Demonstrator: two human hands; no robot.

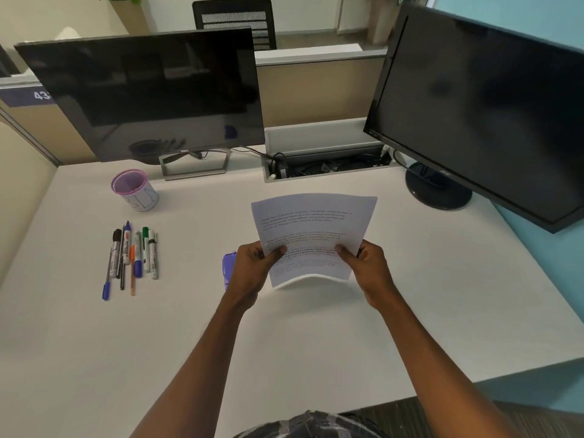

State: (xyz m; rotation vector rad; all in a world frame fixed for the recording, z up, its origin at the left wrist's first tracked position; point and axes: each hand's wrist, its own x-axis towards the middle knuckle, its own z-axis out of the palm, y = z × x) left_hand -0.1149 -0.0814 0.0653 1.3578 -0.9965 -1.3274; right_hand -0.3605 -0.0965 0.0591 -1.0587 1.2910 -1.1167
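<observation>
A stack of printed paper sheets [311,230] is held up above the white desk [316,327], bowed along its lower edge. My left hand [252,268] grips the stack's lower left side, thumb on the printed face. My right hand [368,267] grips the lower right side in the same way. A small purple stapler [228,267] lies on the desk just left of my left hand, partly hidden by it.
Several pens and markers [132,256] lie in a row at the left, with a purple-rimmed pen cup [136,189] behind them. Two dark monitors [151,90] [493,112] stand at the back, with an open cable tray [325,165] between them. The desk edge runs at lower right.
</observation>
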